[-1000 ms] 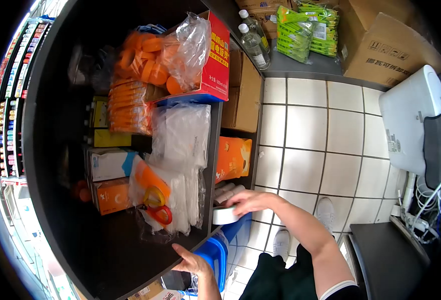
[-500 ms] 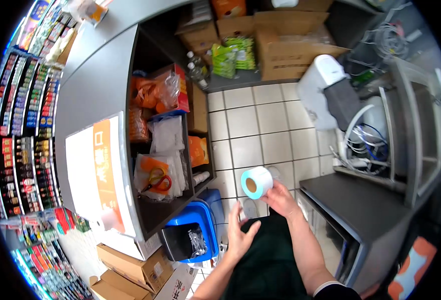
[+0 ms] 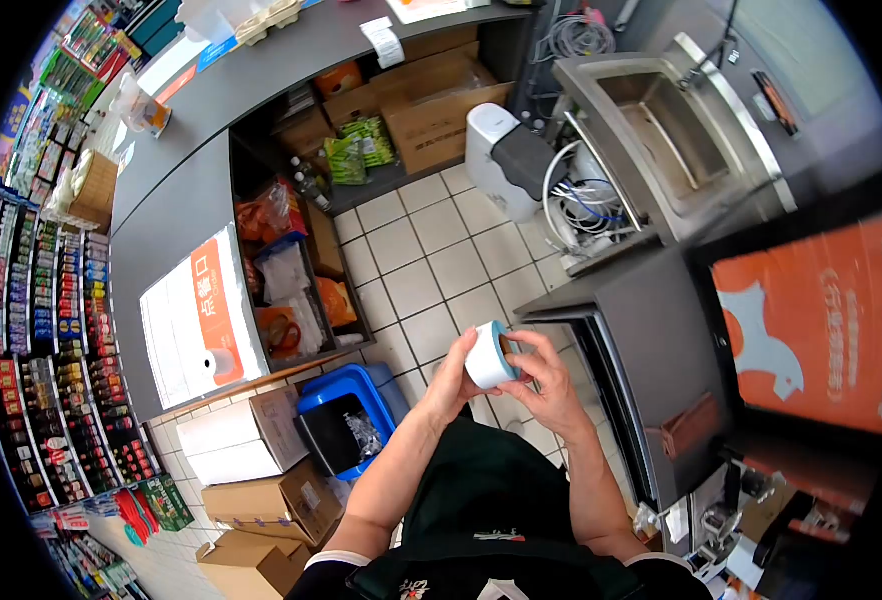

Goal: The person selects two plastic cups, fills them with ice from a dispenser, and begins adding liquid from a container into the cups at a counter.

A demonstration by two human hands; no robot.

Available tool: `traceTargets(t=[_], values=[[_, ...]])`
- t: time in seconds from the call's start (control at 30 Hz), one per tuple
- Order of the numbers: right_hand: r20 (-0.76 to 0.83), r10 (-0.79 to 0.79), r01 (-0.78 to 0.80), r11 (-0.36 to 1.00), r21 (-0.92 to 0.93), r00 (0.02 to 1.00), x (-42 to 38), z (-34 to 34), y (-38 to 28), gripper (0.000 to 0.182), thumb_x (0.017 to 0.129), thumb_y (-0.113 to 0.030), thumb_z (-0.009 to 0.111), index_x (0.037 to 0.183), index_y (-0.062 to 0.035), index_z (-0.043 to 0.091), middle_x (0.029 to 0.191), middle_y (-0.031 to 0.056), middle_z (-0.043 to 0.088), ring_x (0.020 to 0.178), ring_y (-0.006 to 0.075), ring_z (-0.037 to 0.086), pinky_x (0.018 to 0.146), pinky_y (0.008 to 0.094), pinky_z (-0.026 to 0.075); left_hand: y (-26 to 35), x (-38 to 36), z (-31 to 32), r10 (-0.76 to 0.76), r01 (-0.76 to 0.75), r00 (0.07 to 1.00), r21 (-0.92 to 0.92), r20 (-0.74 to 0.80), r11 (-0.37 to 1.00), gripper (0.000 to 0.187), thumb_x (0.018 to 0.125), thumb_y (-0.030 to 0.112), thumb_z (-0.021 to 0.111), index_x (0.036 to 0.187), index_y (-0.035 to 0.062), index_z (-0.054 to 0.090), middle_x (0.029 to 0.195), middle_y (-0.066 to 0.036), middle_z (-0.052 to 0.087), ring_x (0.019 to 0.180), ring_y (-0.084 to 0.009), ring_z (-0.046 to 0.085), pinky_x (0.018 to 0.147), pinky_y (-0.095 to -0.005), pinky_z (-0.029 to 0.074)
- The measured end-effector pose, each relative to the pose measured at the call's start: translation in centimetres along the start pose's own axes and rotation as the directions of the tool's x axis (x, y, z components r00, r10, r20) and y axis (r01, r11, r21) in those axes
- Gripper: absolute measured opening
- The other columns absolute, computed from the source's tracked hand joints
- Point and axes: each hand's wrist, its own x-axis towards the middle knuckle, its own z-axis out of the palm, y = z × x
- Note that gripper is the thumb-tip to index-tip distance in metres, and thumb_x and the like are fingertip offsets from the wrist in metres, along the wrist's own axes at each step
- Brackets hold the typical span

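Note:
A white paper roll with a light blue edge and a brown core [image 3: 485, 361] is held between both hands, above the dark green apron. My left hand [image 3: 451, 376] presses against its left side, fingers closed on it. My right hand [image 3: 543, 378] grips its right side, with fingers at the core opening. A smaller white roll [image 3: 217, 362] stands on the white and orange sign [image 3: 176, 325] on the counter at the left.
A blue bin [image 3: 389, 412] and cardboard boxes [image 3: 276, 503] stand on the floor at lower left. Open shelves with bags sit under the counter [image 3: 176, 205]. A white appliance [image 3: 491, 150], a metal sink [image 3: 671, 135] and a dark cabinet [image 3: 641, 350] are ahead and right.
My left hand has come up and taken hold of the roll, which has turned and is now between both hands. The view has shifted, bringing the sink and an orange sign into sight.

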Motion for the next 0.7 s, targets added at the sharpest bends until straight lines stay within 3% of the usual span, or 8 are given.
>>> traceTargets(t=[0.1,0.17,0.23,0.3,0.4,0.5,0.57,0.7], values=[[-0.086,-0.026,0.029,0.999,0.024,0.996,-5.6,-2.2,-0.4,0.027,0.075,-0.003,0.07,0.1,0.001,0.061,0.118,0.0083,0.051,0.071,0.011,0.052,0.062,0.0235,0.045,-4.2,-1.5,3.0,0.175,-0.141,0.982,0.338,-0.073,0.93,0.056,0.092,0.051,0.043,0.131,0.0112,0.042,0.122,-0.011,0.052,0.11,-0.0236,0.053,0.088,-0.0399,0.046],[-0.158,0.043,-0.03,0.996,0.087,0.987,-10.0,-3.4,-1.0,0.024,0.076,-0.004,0.069,0.097,0.0025,0.06,0.101,0.0053,0.055,0.063,0.0083,0.047,0.056,0.0212,0.04,-6.1,-4.4,6.6,0.427,-0.456,0.888,0.444,0.169,0.772,0.056,0.089,0.031,0.057,0.139,0.016,0.034,0.126,-0.009,0.044,0.11,-0.0208,0.047,0.088,-0.0358,0.044],[-0.113,0.294,-0.257,0.931,0.259,0.949,-14.7,-4.3,-1.3,0.024,0.077,-0.005,0.069,0.097,0.0024,0.06,0.085,0.0014,0.053,0.057,0.006,0.042,0.052,0.0204,0.035,-9.1,-5.9,8.4,0.324,-0.422,0.907,0.561,0.27,0.712,0.052,0.089,0.026,0.057,0.136,0.0145,0.037,0.12,-0.009,0.047,0.106,-0.0194,0.049,0.082,-0.0348,0.048],[-0.092,0.347,-0.273,0.852,0.446,0.933,-18.7,-5.5,-2.5,0.027,0.077,-0.006,0.07,0.1,0.0017,0.061,0.078,-0.0004,0.05,0.054,0.0049,0.038,0.049,0.0208,0.031,-11.9,-7.1,10.2,0.13,-0.191,0.971,0.323,0.202,0.927,0.046,0.091,0.028,0.055,0.132,0.0142,0.04,0.114,-0.007,0.051,0.101,-0.018,0.053,0.074,-0.0337,0.051],[-0.079,0.181,-0.18,0.983,0.025,0.98,-23.7,-8.2,-5.4,0.033,0.076,-0.01,0.072,0.106,0.0009,0.061,0.085,0.0022,0.056,0.059,0.007,0.045,0.052,0.0216,0.036,-16.0,-9.0,12.5,0.016,-0.058,0.978,0.194,0.209,0.979,0.044,0.093,0.04,0.049,0.128,0.0131,0.043,0.112,-0.007,0.054,0.093,-0.018,0.057,0.066,-0.0335,0.051],[-0.082,0.065,-0.062,0.997,0.037,0.994,-28.3,-9.0,-6.1,0.033,0.076,-0.01,0.072,0.106,0.0001,0.062,0.094,0.0044,0.06,0.07,0.0108,0.053,0.059,0.0233,0.042,-18.5,-11.1,14.5,0.006,-0.055,0.976,0.221,0.217,0.974,0.053,0.093,0.053,0.041,0.123,0.0103,0.046,0.105,-0.009,0.058,0.086,-0.0198,0.061,0.059,-0.03,0.05],[-0.105,0.058,-0.052,0.997,0.056,0.993,-31.5,-9.2,-6.7,0.032,0.078,-0.009,0.07,0.108,-0.0007,0.061,0.102,0.007,0.061,0.082,0.0149,0.057,0.066,0.026,0.045,-19.7,-11.8,14.6,-0.21,0.12,0.893,0.241,0.397,0.963,0.06,0.093,0.058,0.033,0.121,0.0075,0.049,0.094,-0.01,0.063,0.077,-0.0212,0.063,0.054,-0.029,0.05],[-0.19,0.044,-0.038,0.999,0.033,0.981,-37.5,-8.1,-8.1,0.034,0.081,-0.009,0.065,0.113,0.0005,0.057,0.107,0.011,0.059,0.089,0.0219,0.059,0.075,0.0314,0.048,-21.6,-13.8,16.4,-0.409,0.243,0.768,0.366,0.492,0.898,0.069,0.091,0.064,0.026,0.119,0.0052,0.051,0.085,-0.01,0.064,0.072,-0.023,0.064,0.052,-0.0291,0.05]])
